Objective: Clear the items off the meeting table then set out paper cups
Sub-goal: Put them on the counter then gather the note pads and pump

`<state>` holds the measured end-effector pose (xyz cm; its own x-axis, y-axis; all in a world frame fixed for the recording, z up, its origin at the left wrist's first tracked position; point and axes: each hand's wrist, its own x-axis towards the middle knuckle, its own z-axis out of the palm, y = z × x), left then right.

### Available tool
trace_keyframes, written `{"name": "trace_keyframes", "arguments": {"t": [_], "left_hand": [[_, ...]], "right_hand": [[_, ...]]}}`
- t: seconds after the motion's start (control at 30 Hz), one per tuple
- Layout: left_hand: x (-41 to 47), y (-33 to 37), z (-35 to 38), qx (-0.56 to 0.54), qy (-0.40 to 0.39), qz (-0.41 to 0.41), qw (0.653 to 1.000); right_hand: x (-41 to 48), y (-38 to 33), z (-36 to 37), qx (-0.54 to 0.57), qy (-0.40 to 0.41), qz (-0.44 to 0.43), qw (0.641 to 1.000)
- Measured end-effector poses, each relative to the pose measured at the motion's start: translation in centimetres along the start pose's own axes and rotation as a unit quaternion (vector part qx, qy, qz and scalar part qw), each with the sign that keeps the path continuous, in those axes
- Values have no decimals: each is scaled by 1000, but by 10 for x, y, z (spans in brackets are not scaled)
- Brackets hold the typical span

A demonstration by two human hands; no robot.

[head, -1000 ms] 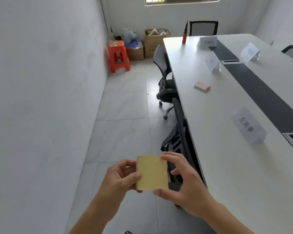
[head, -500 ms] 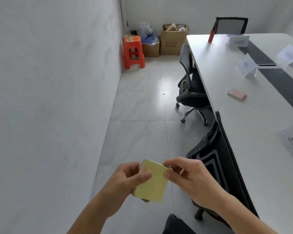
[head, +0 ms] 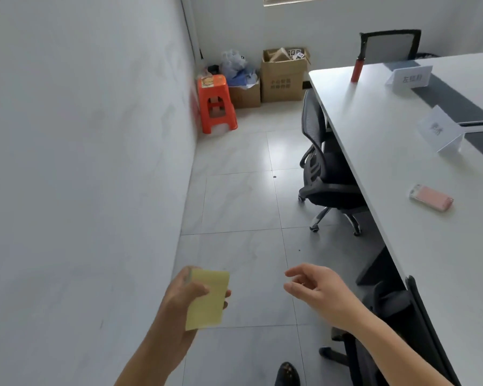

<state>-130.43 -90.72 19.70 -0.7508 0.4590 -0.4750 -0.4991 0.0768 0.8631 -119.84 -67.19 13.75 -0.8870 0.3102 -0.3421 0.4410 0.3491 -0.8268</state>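
Yellow paper — a small pad of sticky notes (head: 207, 299) — is pinched in the left hand (head: 183, 300), thumb across its face and fingers behind it, out over the tiled floor (head: 240, 207) and well apart from the meeting table (head: 402, 190). The right hand (head: 317, 291) is empty, its fingers loosely spread and curled, beside the pad but not touching it.

The clearing step is judged to be in hand: one item has been lifted off, while others are yet to be removed. A pink phone (head: 431, 196) lies flat near the table's near edge, a red cylindrical object (head: 357, 69) stands upright at the far corner, and folded name cards (head: 411, 77) are set along the dark centre strip. No paper cups are seen anywhere, so the second half of the task is not yet begun.

A place for the pad is called for next — perhaps the cardboard boxes (head: 282, 79) or the orange stool (head: 215, 104) by the far wall, though that is only a guess. With the right hand free, the phone could be gathered on the way; a flat, slim thing on a smooth top is best taken by its edges.
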Motion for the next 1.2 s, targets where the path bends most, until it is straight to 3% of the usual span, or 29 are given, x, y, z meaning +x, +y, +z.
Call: {"name": "trace_keyframes", "arguments": {"t": [0.13, 0.43, 0.77, 0.93, 1.03, 1.2], "left_hand": [[67, 23, -2, 102, 32, -4, 994], [259, 77, 24, 178, -65, -51, 981], [425, 166, 172, 265, -256, -20, 930], [463, 165, 241, 295, -283, -30, 912], [477, 159, 271, 316, -281, -48, 905], [502, 163, 309, 354, -249, -64, 899]], "right_hand": [[42, 13, -43, -30, -18, 48, 998], [116, 48, -121, 84, 177, 181, 964], [149, 41, -181, 172, 313, 274, 893], [166, 84, -235, 201, 356, 317, 856], [190, 129, -276, 186, 366, 358, 839], [250, 212, -339, 54, 412, 461, 784]]}}
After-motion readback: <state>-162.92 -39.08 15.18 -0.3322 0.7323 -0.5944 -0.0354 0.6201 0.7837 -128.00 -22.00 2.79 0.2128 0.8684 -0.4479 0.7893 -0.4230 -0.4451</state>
